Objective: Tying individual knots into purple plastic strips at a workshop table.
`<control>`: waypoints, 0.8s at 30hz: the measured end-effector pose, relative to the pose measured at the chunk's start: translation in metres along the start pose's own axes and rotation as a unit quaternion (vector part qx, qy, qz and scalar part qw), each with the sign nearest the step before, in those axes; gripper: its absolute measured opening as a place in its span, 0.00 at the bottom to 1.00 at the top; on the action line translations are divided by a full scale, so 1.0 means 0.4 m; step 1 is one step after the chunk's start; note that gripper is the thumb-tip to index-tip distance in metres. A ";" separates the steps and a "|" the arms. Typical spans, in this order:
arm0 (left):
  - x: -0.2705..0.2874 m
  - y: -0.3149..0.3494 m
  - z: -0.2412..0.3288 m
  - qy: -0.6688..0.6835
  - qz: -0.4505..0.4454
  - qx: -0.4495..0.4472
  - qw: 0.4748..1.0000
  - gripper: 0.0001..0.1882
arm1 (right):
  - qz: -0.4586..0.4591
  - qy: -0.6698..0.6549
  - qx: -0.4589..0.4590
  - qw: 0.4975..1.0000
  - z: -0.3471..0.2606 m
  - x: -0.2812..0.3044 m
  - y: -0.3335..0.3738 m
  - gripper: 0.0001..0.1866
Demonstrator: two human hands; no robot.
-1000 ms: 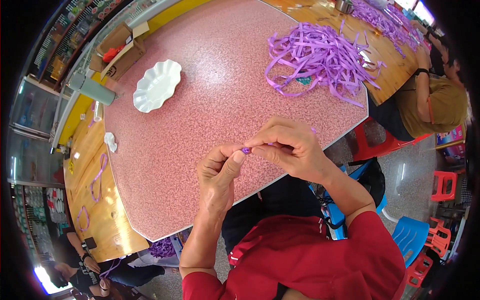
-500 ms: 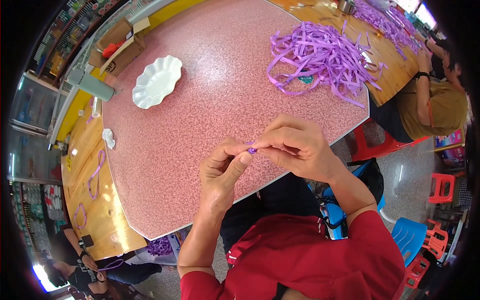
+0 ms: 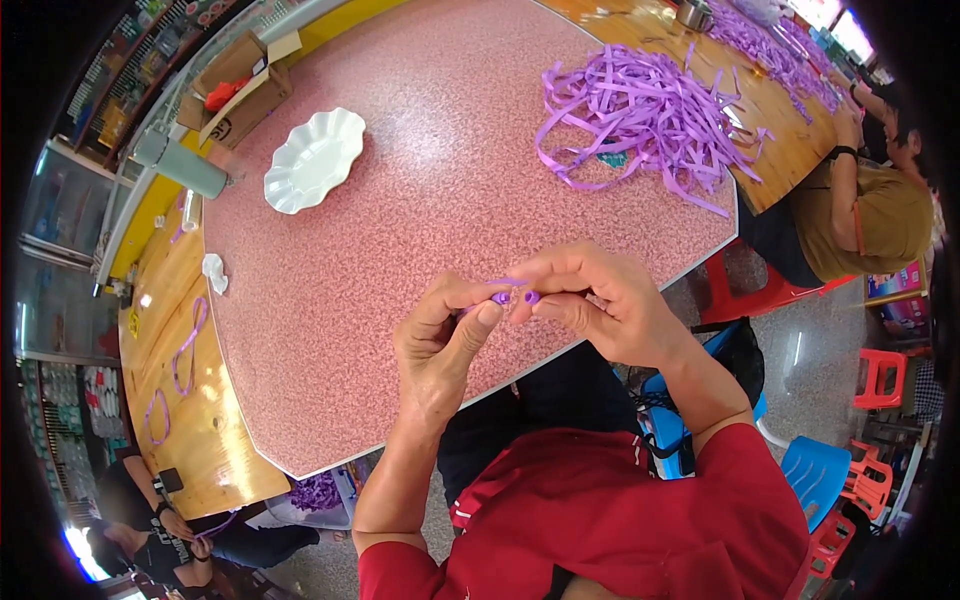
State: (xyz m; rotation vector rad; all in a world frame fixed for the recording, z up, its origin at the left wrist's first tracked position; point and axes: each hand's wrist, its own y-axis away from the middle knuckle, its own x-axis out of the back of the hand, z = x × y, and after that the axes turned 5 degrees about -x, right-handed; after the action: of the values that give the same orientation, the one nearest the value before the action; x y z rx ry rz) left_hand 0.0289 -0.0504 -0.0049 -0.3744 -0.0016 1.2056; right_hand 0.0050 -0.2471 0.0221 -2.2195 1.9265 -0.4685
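Observation:
My left hand (image 3: 440, 345) and my right hand (image 3: 590, 305) meet above the near edge of the pink speckled table (image 3: 400, 200). Between their fingertips they pinch a small folded piece of purple ribbon (image 3: 512, 297). Both hands are closed on it, thumbs and forefingers touching. Most of the ribbon piece is hidden by my fingers. A large loose heap of purple ribbon strips (image 3: 640, 115) lies on the far right part of the table, well out of reach of either hand.
A white scalloped dish (image 3: 313, 160) sits at the far left of the table. A cardboard box (image 3: 240, 85) and a grey cylinder (image 3: 180, 160) stand behind it. A person in a mustard shirt (image 3: 865, 215) sits at right by red stools (image 3: 745, 290).
Both hands have stayed together on the ribbon piece, shifting slightly right and toward me; the fingers have re-gripped it, and two purple ends now show between the fingertips.

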 end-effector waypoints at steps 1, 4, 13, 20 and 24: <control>0.001 0.000 -0.001 -0.006 -0.011 -0.014 1.000 0.07 | -0.023 -0.071 -0.057 0.996 0.002 0.004 0.004 0.11; -0.003 0.001 0.004 0.023 -0.018 -0.002 1.000 0.07 | -0.061 -0.044 -0.165 0.983 -0.008 0.019 0.007 0.13; 0.002 0.007 0.010 -0.047 -0.023 -0.004 0.999 0.05 | -0.022 0.055 -0.004 0.998 0.031 0.012 0.007 0.12; 0.004 0.008 0.022 -0.076 -0.033 0.013 0.996 0.04 | -0.027 -0.022 -0.085 0.996 0.014 0.015 0.013 0.11; 0.000 0.013 0.026 -0.116 -0.026 0.013 0.993 0.04 | -0.016 0.037 -0.027 0.999 0.013 0.010 0.013 0.09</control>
State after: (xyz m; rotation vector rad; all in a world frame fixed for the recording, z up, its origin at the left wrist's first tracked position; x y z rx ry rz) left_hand 0.0222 -0.0461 0.0035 -0.2086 -0.1954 1.1898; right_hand 0.0025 -0.2524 0.0162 -2.3014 1.9644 -0.5175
